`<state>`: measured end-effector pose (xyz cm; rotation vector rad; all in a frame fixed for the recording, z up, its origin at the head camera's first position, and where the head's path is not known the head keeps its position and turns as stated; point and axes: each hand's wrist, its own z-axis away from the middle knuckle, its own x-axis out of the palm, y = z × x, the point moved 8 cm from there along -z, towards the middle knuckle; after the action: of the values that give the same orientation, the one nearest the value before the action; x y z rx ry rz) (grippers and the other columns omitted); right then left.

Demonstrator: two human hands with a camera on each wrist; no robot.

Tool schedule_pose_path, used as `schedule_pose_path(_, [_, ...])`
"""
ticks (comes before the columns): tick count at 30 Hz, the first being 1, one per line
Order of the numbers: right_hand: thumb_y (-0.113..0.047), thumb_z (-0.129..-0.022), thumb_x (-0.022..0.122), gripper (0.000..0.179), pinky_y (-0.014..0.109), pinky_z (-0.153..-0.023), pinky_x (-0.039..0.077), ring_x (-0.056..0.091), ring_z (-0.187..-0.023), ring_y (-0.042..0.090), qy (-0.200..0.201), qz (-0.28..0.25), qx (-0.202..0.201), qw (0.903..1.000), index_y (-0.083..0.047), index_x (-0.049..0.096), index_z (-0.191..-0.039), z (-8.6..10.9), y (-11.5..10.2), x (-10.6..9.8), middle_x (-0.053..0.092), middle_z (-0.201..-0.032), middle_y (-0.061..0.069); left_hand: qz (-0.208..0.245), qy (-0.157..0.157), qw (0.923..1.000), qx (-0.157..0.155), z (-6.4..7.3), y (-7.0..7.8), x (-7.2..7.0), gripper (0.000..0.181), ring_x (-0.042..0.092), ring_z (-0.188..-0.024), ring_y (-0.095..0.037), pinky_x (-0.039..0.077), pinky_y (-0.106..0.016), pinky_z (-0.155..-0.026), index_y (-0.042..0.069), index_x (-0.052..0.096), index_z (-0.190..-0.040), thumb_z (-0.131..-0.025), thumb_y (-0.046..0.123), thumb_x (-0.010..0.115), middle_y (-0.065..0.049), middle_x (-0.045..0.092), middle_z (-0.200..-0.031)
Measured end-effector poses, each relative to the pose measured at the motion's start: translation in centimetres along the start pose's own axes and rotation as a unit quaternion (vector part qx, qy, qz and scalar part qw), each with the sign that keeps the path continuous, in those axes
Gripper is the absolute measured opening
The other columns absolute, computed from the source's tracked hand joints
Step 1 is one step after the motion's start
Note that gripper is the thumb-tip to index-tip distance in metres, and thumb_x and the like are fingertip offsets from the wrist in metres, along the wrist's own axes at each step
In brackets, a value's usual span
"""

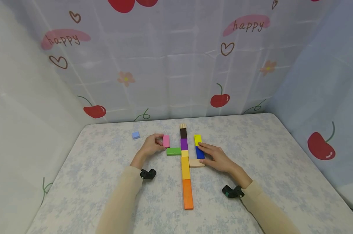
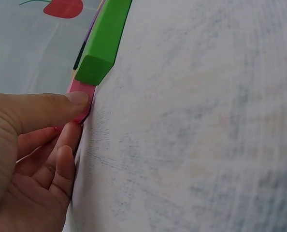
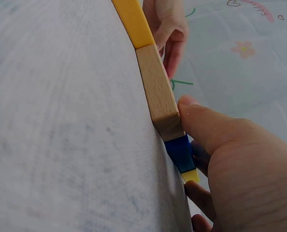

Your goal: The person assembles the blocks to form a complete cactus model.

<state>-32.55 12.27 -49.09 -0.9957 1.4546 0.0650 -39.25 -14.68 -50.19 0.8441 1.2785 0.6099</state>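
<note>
My left hand (image 1: 152, 144) pinches a pink block (image 1: 166, 141), its thumb (image 2: 78, 98) lying on one side. That block stands at the outer end of a green block (image 1: 174, 151). On the other side, my right hand (image 1: 218, 157) rests its fingers along a blue block (image 1: 199, 152), while its thumb (image 3: 189, 108) touches a plain wooden block (image 3: 159, 87). A yellow block (image 1: 197, 139) continues from the blue one. Between the hands runs a column of orange (image 1: 188, 195), amber (image 1: 185, 167), small yellow (image 1: 184, 153), purple (image 1: 184, 144) and dark (image 1: 183, 133) blocks.
A small light blue block (image 1: 136, 135) lies apart at the far left. Thin pale sticks (image 1: 183, 125) top the column. The patterned table (image 1: 252, 143) ends at a hanging curtain (image 1: 167, 74) behind, with curtains on both sides as well.
</note>
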Motion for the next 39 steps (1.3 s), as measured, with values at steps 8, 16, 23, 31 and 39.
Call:
schedule_pose_path(8, [-0.031,-0.092,0.067,0.06,0.065,-0.108,0.031,0.041,-0.138,0.04,0.011,0.004,-0.014,0.9998,-0.004,0.05,-0.143,0.02,-0.06,-0.01,0.044,-0.151,0.017,0.001,-0.006,0.9999,0.01,0.08,0.29,0.27,0.065,0.058,-0.082,-0.017,0.048,-0.026,-0.071,0.001,0.053,-0.138,-0.079,-0.001,0.077,-0.011,0.064,-0.094])
schedule_pose_path(16, [-0.032,-0.093,0.066,0.061,0.063,-0.111,0.029,0.039,-0.14,0.038,-0.004,0.0,-0.002,1.0,-0.005,0.048,-0.144,-0.03,-0.03,-0.05,0.041,-0.153,0.015,0.007,-0.011,0.9997,0.021,0.24,0.46,0.56,0.065,0.057,-0.087,-0.02,0.047,-0.026,-0.071,0.001,0.05,-0.141,-0.081,-0.003,0.074,-0.013,0.063,-0.101])
schedule_pose_path(23, [-0.032,-0.093,0.066,0.061,0.063,-0.111,0.029,0.038,-0.141,0.037,-0.009,-0.003,0.008,0.9999,-0.007,0.047,-0.145,-0.07,0.21,-0.01,0.041,-0.153,0.014,0.015,-0.011,0.9994,0.029,0.25,0.59,0.65,0.063,0.059,-0.09,-0.022,0.047,-0.025,-0.07,-0.001,0.051,-0.14,-0.081,-0.004,0.073,-0.016,0.064,-0.106])
schedule_pose_path(31, [-0.032,-0.093,0.066,0.061,0.063,-0.111,0.029,0.038,-0.142,0.037,-0.01,-0.005,0.008,0.9999,-0.007,0.047,-0.145,-0.09,0.22,-0.02,0.041,-0.154,0.014,0.018,-0.011,0.9993,0.032,0.38,0.87,0.72,0.062,0.059,-0.089,-0.021,0.049,-0.026,-0.072,-0.001,0.052,-0.139,-0.081,-0.004,0.073,-0.016,0.065,-0.104])
schedule_pose_path(39, [-0.032,-0.092,0.067,0.061,0.064,-0.109,0.03,0.039,-0.14,0.038,-0.001,-0.003,0.002,1.0,-0.006,0.048,-0.144,-0.1,0.13,-0.1,0.042,-0.152,0.015,0.022,-0.008,0.9992,0.033,0.37,0.86,0.77,0.061,0.058,-0.085,-0.019,0.046,-0.025,-0.07,-0.001,0.054,-0.138,-0.08,-0.004,0.073,-0.016,0.065,-0.102])
